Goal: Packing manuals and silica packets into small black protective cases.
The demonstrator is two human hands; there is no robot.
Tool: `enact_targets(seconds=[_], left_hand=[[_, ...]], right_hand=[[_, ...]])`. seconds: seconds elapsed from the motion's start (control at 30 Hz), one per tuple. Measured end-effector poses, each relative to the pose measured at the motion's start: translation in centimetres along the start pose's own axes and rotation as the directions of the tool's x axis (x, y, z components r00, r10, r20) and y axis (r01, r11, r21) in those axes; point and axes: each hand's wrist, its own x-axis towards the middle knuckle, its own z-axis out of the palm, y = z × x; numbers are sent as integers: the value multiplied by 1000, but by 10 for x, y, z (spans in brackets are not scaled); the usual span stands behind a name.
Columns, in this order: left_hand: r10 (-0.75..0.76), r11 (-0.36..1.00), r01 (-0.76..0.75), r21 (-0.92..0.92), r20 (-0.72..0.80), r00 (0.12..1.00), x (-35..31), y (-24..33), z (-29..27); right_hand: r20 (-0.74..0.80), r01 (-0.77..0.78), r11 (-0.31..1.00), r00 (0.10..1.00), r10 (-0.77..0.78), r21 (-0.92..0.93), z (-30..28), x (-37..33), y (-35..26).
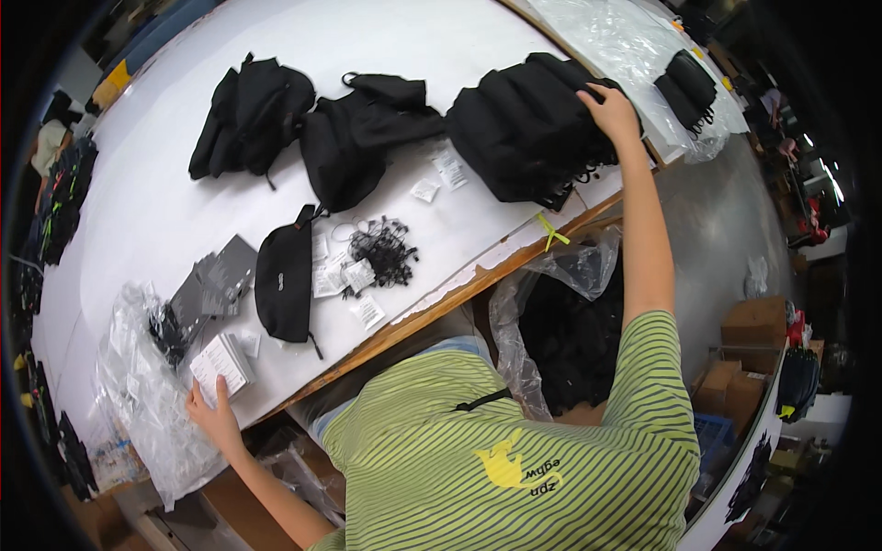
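Observation:
My left hand (216,415) is at the near corner of a stack of white printed cards (220,365), with the thumb over its edge and the fingers at its side. My right hand (613,118) reaches out to a pile of black bags (514,124) at the table's right edge, its fingers closed on the top one's fabric. A single black waist bag (285,280) lies flat in the middle, a strap at its lower end. Beside it are a heap of black cord loops (384,253), small white packets (367,312) and dark grey cards (216,280).
More black bags lie farther back, one heap (253,119) left of another (358,138). Clear plastic bags (147,395) cover the table's left corner. Below the wooden table edge (432,317), a plastic-lined container (570,340) holds black items. Cardboard boxes (753,321) stand at the right.

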Motion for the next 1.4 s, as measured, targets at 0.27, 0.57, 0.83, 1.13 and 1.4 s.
enact_targets(seconds=[0.27, 0.57, 0.83, 1.13, 1.4], left_hand=[[89, 991, -59, 119, -257, 962, -17, 33, -4], [-216, 751, 71, -657, -142, 966, -12, 34, -34], [-372, 457, 73, -886, -116, 921, -34, 70, -48], [-375, 260, 176, -950, 68, 924, -50, 72, -47], [-290, 172, 286, -943, 229, 929, -63, 74, -36]], right_hand=[[-137, 389, 770, 917, -374, 506, -15, -126, -147], [366, 197, 812, 817, -446, 549, 72, -234, -198], [372, 92, 856, 873, -315, 508, 59, -220, -160], [86, 332, 934, 935, -345, 134, 44, -213, -133], [351, 409, 838, 773, -529, 361, 59, -213, -196]])
